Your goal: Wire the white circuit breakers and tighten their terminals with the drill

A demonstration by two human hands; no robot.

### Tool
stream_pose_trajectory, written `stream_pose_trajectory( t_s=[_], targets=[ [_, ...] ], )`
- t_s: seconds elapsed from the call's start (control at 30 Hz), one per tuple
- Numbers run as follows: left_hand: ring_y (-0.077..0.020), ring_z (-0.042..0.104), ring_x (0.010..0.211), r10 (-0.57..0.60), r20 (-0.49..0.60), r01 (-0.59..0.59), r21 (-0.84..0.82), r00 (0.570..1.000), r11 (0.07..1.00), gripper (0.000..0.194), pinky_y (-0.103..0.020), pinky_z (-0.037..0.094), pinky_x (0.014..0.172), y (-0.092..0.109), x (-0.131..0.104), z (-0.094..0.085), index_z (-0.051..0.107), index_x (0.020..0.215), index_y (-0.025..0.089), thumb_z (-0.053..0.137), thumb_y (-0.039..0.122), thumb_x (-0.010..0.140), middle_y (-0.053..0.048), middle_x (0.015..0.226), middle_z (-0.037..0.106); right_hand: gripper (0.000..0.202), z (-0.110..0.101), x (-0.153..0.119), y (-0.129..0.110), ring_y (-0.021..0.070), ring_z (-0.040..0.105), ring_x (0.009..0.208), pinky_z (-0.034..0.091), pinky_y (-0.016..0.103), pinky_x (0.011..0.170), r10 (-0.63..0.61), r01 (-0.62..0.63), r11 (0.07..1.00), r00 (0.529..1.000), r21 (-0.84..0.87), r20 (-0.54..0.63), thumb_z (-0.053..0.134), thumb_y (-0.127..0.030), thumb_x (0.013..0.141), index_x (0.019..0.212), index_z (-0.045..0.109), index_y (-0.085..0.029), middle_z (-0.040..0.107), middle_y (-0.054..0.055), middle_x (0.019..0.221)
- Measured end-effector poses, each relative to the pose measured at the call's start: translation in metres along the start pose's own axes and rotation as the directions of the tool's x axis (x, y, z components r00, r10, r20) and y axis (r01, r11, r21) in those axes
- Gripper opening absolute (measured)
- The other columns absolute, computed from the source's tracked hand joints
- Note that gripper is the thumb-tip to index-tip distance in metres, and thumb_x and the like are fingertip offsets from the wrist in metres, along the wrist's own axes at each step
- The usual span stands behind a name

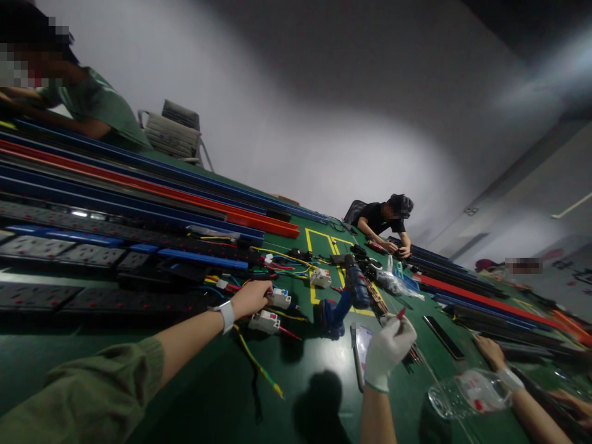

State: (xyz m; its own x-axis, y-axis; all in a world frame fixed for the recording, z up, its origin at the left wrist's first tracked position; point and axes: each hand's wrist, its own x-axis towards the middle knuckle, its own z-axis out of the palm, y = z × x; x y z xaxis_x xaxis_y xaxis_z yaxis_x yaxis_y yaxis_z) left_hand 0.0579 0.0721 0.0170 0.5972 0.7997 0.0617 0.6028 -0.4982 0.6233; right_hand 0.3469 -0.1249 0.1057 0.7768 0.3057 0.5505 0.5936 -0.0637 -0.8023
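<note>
My left hand is bare, with a white band at the wrist. Its fingers are curled at the left end of a small white circuit breaker with a blue switch; their tips are partly hidden. Just below lies a second breaker with a red switch and a red wire. A yellow-green wire trails over the green table. My right hand, in a white glove, pinches a small red piece whose kind I cannot make out. A blue cordless drill stands between my hands.
Power strips and long rails fill the left side. Another breaker lies beyond. Right of my glove are phones, a plastic bottle and another person's hand. Other people sit around the table.
</note>
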Motion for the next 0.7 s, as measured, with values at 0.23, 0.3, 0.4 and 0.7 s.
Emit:
stream_pose_trajectory(
  t_s=[0.23,0.3,0.4,0.7],
  targets=[
    [-0.0223,0.067,0.091,-0.007,0.043,0.008,-0.020,0.999,1.000,0.011,-0.027,0.042,0.074,0.001,0.002,-0.003,0.066,0.089,0.020,0.069,0.021,0.079,-0.005,0.096,0.074,0.026,0.054,-0.077,-0.017,0.0198,0.067,0.083,0.052,0.029,0.076,-0.162,0.093,0.987,0.635,0.134,0.755,0.048,-0.036,0.097,0.104,0.070,-0.025,0.072,0.003,0.091],
    [-0.0219,0.066,0.090,-0.024,0.045,0.025,-0.023,0.999,0.999,0.011,-0.027,0.041,0.073,0.002,0.001,-0.003,0.065,0.089,0.020,0.069,0.021,0.079,-0.004,0.095,0.073,0.026,0.076,-0.083,-0.003,0.0191,0.067,0.080,0.052,0.028,0.074,-0.107,0.090,0.994,0.571,0.068,0.814,0.046,-0.034,0.096,0.100,0.071,-0.026,0.074,0.001,0.088],
    [-0.0213,0.065,0.088,-0.032,0.041,0.033,-0.026,0.999,0.999,0.010,-0.027,0.040,0.072,0.001,0.002,-0.002,0.064,0.088,0.020,0.069,0.022,0.080,-0.004,0.093,0.072,0.024,0.095,-0.082,0.023,0.0197,0.069,0.084,0.051,0.029,0.076,-0.049,0.142,0.989,0.567,-0.038,0.822,0.047,-0.032,0.095,0.100,0.070,-0.027,0.074,0.000,0.092],
    [-0.0219,0.065,0.087,-0.027,0.055,0.028,-0.020,0.998,0.999,0.008,-0.027,0.040,0.071,0.002,0.004,-0.001,0.063,0.086,0.020,0.067,0.024,0.080,-0.004,0.091,0.072,0.025,0.109,-0.085,0.051,0.0215,0.070,0.102,0.051,0.032,0.091,-0.111,0.241,0.970,0.591,-0.043,0.799,0.045,-0.026,0.098,0.108,0.068,-0.026,0.076,0.004,0.107]
  ],
)
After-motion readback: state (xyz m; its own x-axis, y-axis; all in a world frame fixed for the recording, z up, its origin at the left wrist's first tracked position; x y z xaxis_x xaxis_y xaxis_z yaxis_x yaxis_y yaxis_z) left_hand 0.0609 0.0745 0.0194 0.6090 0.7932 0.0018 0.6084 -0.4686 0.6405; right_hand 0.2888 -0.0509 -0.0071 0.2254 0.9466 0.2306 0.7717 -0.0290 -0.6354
